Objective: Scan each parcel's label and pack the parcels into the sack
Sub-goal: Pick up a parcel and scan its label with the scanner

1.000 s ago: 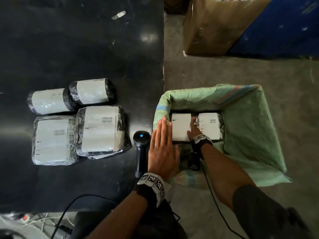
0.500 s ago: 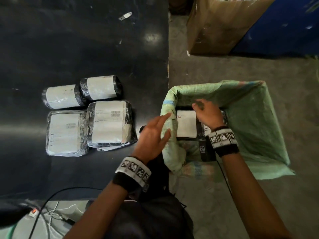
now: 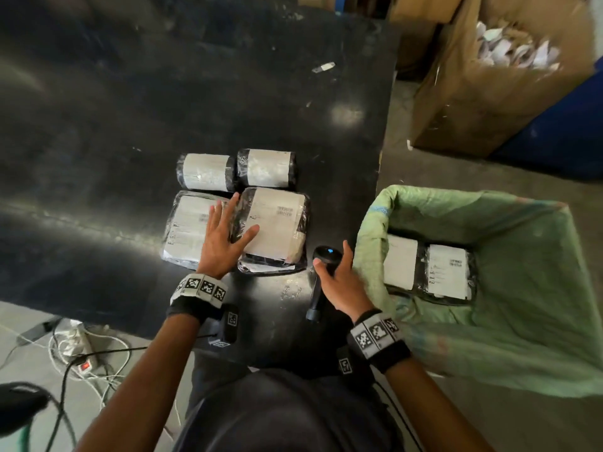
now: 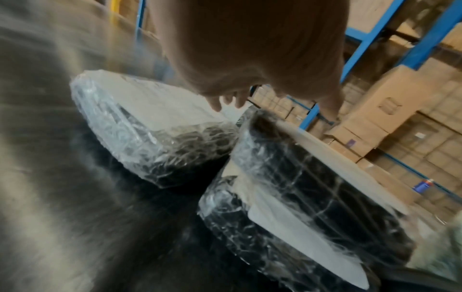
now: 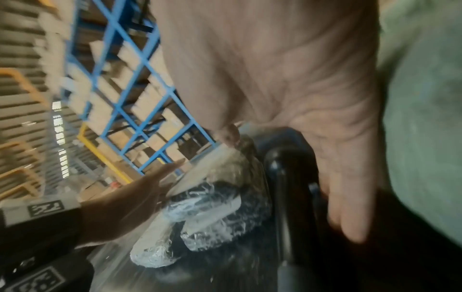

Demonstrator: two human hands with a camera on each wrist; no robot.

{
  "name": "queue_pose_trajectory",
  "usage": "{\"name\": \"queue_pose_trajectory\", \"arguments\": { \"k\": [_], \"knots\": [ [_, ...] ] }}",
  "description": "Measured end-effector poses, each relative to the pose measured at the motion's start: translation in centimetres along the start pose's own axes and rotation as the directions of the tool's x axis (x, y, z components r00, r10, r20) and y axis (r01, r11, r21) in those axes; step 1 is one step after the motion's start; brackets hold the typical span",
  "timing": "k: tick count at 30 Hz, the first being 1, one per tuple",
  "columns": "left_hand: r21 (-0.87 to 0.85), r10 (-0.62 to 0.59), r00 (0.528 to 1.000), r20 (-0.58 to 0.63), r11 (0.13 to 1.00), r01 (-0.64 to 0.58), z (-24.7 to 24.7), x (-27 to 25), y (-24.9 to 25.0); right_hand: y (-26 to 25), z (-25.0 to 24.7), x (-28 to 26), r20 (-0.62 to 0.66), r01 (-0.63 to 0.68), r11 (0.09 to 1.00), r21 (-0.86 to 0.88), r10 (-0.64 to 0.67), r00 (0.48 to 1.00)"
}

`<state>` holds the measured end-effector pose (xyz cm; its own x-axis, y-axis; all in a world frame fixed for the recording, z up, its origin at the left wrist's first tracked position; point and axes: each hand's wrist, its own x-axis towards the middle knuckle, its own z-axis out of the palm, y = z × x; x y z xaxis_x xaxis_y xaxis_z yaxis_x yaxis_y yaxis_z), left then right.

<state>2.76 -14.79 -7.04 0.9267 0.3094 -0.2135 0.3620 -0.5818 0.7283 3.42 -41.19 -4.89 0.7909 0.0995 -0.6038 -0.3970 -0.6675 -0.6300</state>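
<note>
Four black, plastic-wrapped parcels with white labels lie on the black table point(image 3: 130, 125): two rolls point(image 3: 205, 172) point(image 3: 266, 168) at the back and two flat ones in front, a left parcel point(image 3: 186, 230) and a right parcel point(image 3: 280, 223). My left hand point(image 3: 225, 236) lies spread across the two flat parcels, thumb on the right one's label. My right hand point(image 3: 337, 278) sits over the black scanner point(image 3: 326, 256) lying on the table, thumb on one side and straight fingers on the other. The green sack point(image 3: 522, 288) holds two parcels point(image 3: 399, 261) point(image 3: 448, 272).
The sack stands on the floor just right of the table edge. A large cardboard box point(image 3: 473, 102) of paper scraps stands behind it. Cables and a power strip point(image 3: 81, 350) lie on the floor at lower left. Racks of cartons point(image 4: 400, 118) stand beyond the table.
Both hands have left the sack. The left one moved onto the flat parcels on the table, and the right one came back onto the scanner.
</note>
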Motion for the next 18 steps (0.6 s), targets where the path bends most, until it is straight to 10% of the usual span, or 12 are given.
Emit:
{"name": "queue_pose_trajectory", "arguments": {
  "k": [18],
  "knots": [
    [-0.075, 0.052, 0.997, 0.065, 0.996, -0.047, 2.3, -0.5, 2.1, 0.3, 2.5, 1.2, 0.110, -0.167, 0.730, 0.663, 0.125, 0.986]
  ]
}}
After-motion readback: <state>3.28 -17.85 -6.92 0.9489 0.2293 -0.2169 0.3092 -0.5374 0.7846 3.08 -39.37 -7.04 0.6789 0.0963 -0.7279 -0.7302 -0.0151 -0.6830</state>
